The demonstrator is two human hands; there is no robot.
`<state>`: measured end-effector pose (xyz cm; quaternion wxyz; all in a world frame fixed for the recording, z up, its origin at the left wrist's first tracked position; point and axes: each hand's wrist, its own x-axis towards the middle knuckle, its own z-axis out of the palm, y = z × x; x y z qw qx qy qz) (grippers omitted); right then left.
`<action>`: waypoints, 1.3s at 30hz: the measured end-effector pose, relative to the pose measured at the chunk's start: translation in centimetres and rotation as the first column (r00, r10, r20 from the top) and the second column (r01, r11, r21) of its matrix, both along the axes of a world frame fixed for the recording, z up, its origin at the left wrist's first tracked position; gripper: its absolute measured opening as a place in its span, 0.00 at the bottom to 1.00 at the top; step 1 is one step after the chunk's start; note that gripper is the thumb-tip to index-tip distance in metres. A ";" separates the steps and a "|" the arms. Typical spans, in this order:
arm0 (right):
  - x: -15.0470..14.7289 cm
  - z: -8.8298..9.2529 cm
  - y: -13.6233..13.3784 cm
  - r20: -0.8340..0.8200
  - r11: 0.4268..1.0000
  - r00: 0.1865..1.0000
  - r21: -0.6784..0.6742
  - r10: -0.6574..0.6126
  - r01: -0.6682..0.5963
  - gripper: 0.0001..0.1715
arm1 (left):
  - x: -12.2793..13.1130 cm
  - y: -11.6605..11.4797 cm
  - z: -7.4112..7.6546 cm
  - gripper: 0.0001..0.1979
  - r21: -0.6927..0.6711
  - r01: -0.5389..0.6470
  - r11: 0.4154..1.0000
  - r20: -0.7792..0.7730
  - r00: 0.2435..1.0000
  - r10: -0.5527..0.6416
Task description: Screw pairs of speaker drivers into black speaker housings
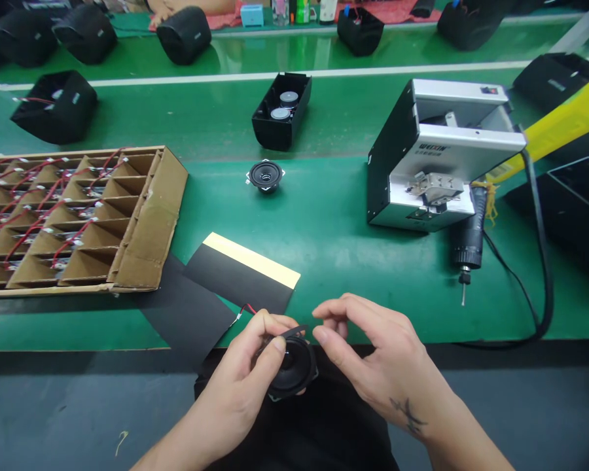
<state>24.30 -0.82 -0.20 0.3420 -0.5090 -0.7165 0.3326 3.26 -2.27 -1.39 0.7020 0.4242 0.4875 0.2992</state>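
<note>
My left hand [255, 366] grips a round black speaker driver [294, 367] just in front of the bench edge. Its thumb presses a thin black strip [294, 331] at the driver's rim, and one end of the strip sticks out to the right. A red and black wire with a white plug [238, 316] shows behind these fingers. To the right, my right hand [368, 347] is apart from the driver, thumb and index finger separated with nothing visible between them. Beyond my hands lie a black sheet with a yellow backing strip [252, 260] and another black sheet [191, 314].
A divided cardboard box [147, 229] of wired drivers fills the left. Another driver [266, 175] and an open black speaker housing [277, 131] sit farther back. At right are a silver-black machine [442, 157] and a hanging electric screwdriver [468, 235]. Several housings and a person's arm are at the back.
</note>
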 end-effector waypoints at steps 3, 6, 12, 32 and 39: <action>-0.1 0.0 0.3 0.030 0.999 0.998 -0.012 0.050 -0.050 0.03 | -0.1 0.0 -0.1 0.14 0.065 0.021 0.998 -0.062 0.998 -0.017; -0.3 -0.2 0.6 0.086 0.996 0.992 -0.012 0.087 -0.087 0.05 | -0.2 0.0 -0.2 0.14 0.119 0.046 0.992 -0.130 0.991 -0.030; -0.6 0.2 0.5 0.101 0.997 0.994 0.048 0.052 -0.057 0.10 | -0.3 0.0 -0.1 0.12 0.112 0.047 0.993 -0.086 0.996 -0.038; -0.8 -0.3 -0.7 0.020 0.997 0.997 0.024 -0.071 0.070 0.10 | 1.0 -0.2 -0.4 0.11 -0.104 -0.042 0.994 0.137 0.989 0.056; -0.7 -0.4 -1.0 0.013 0.997 0.997 0.023 -0.072 0.072 0.10 | 1.3 0.0 -0.1 0.12 -0.096 -0.056 0.994 0.110 0.992 0.066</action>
